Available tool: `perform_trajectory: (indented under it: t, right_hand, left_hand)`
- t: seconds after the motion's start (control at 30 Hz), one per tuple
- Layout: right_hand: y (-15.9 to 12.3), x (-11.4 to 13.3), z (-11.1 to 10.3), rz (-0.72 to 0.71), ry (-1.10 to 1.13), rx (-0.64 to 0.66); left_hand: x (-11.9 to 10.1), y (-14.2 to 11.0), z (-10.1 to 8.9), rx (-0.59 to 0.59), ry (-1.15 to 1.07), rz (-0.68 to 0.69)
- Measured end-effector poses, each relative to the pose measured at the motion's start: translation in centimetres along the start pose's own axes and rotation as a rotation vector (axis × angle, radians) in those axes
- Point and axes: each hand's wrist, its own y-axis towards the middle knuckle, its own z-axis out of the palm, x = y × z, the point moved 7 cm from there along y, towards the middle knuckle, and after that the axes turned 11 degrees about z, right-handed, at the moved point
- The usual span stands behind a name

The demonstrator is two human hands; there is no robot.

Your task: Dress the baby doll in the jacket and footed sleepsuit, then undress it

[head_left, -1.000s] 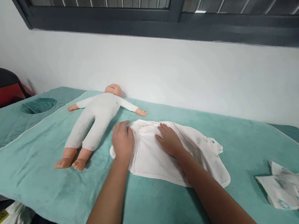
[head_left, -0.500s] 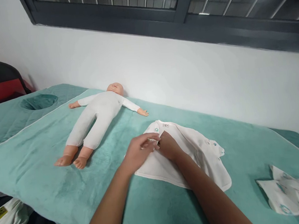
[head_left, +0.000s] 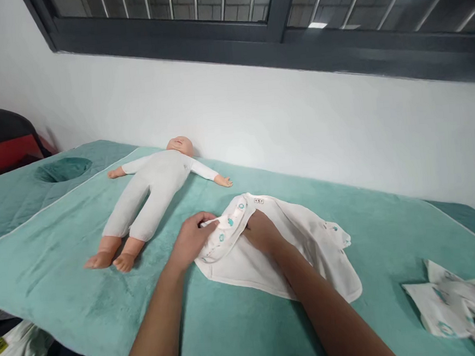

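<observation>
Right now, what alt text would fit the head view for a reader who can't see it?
Two bare hands work on a small white garment: the left hand grips its turned-back patterned edge, the right hand is at its middle. To the left, a doll in white lies face up on a green cover; a crumpled patterned item sits at right.

Both my arms are bare and reach forward, slanting inward from either side so my hands sit close together but apart. My left forearm (head_left: pixel 160 315) runs up to my left hand (head_left: pixel 193 237), whose thumb points across toward my right side, its tip closed in a pinch near my curved index finger. My right forearm (head_left: pixel 327 302) angles in to my right hand (head_left: pixel 263 233), with its back mostly upward and its fingers pointing inward and down. I can't see my right fingertips.
</observation>
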Motion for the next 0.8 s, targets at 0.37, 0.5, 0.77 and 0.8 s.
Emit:
perform_trajectory:
  t: [0.37, 0.5, 0.77, 0.8]
  right_hand:
    - [0.1, -0.9, 0.4, 0.012, 0.04, 0.0]
    - [0.0, -0.9, 0.4, 0.011, 0.037, 0.009]
    - [0.0, -0.9, 0.4, -0.003, 0.053, -0.002]
    - [0.0, -0.9, 0.4, -0.001, 0.052, 0.0]
  left_hand:
    - [0.5, -0.4, -5.6, -0.863, 0.07, 0.201]
    - [-2.6, -1.3, -3.1, -0.67, 0.568, 0.477]
    - [0.7, 0.1, -4.0, -0.429, 1.074, -0.068]
    - [0.9, 0.2, -4.1, -0.402, 1.09, -0.096]
